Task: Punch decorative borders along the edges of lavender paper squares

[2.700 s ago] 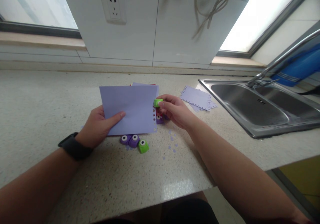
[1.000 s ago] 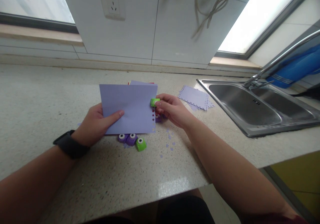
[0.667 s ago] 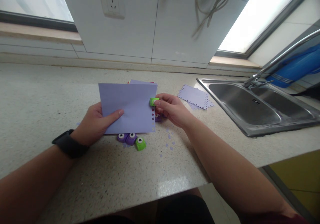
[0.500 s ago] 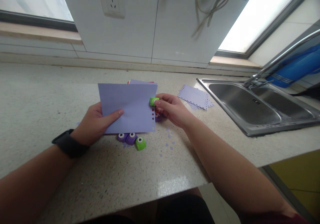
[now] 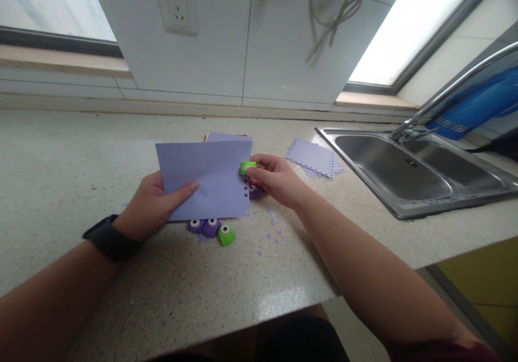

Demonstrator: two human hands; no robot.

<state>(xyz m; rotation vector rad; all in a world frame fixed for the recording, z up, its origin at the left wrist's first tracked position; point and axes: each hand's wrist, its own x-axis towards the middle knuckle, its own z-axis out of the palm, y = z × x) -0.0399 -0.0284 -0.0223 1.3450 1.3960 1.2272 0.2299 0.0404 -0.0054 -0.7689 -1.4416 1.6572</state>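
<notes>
The left hand [image 5: 151,203] grasps the lilac paper sheet [image 5: 204,173] at its left side, with the thumb on top and the other fingers hidden behind. The right hand [image 5: 279,179] pinches the green craft punch [image 5: 245,167], which sits on the right edge of this sheet, just above a row of star-shaped holes [image 5: 245,188]. On the desk [image 5: 170,292], near the front edge of the sheet, there are two purple punches [image 5: 211,230] and another green punch [image 5: 226,237]. Small paper cutouts [image 5: 277,241] lie scattered more to the right, and some punched sheets [image 5: 309,156] overlap near the sink [image 5: 437,206]
</notes>
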